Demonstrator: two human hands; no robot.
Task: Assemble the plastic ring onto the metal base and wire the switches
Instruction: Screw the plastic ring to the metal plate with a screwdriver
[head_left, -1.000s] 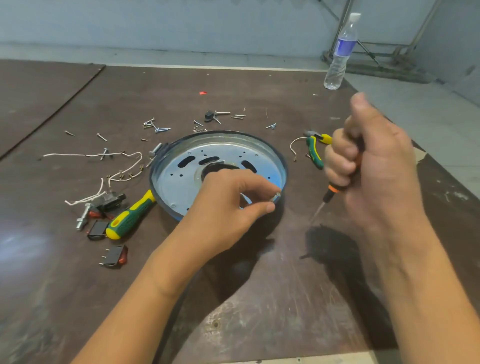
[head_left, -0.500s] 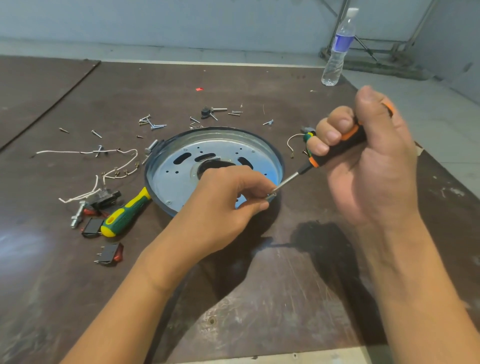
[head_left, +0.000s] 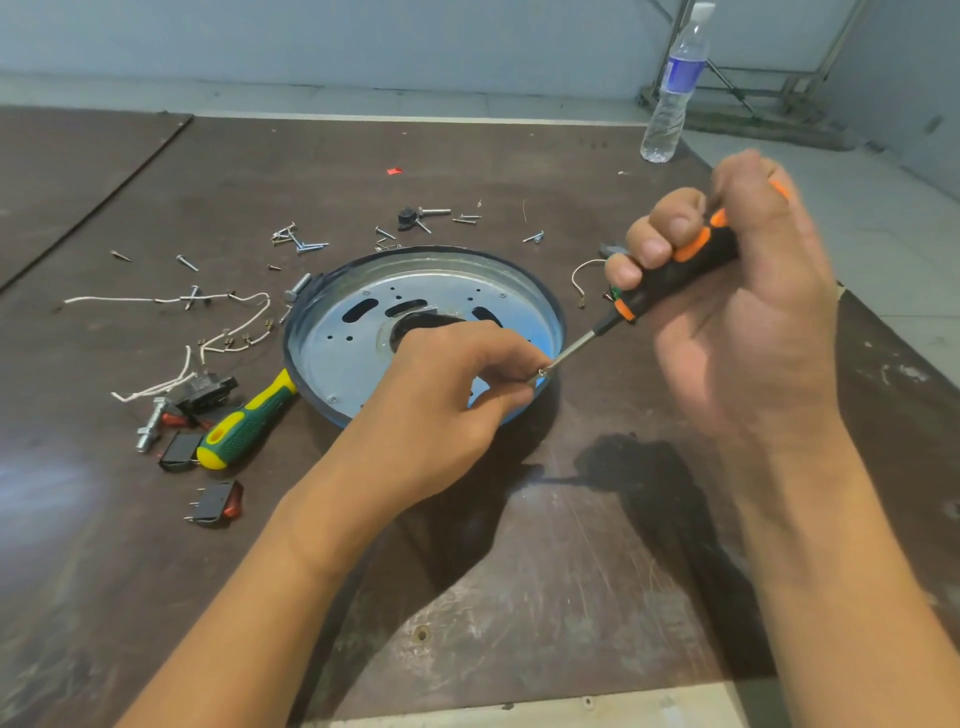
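The brown desk (head_left: 519, 582) carries the work near its middle, somewhat toward the far edge. There the round metal base (head_left: 358, 358) lies flat, open face up. A dark band (head_left: 426, 249) runs round its rim, and this is probably the plastic ring already seated. Being round, the base has no long axis of its own.

The right hand (head_left: 737, 322) is raised above the desk's right side, fingers wrapped tight round the handle of a black-and-orange screwdriver (head_left: 670, 275). The left hand (head_left: 447, 395) rests over the near-right part of the base, thumb and forefinger pinching a small screw (head_left: 542, 372) at the rim.

The step in hand looks like fastening the ring to the base, with the wiring not yet begun. The switches (head_left: 215, 501) and white wires (head_left: 234, 332) lie loose toward the left edge.

The screwdriver's long axis slants from far right down to near left. Its tip points at the screw head and touches it or nearly so. The next move calls for seating the tip squarely in the head, pressing along the shaft and turning, while the left fingers keep the screw upright.
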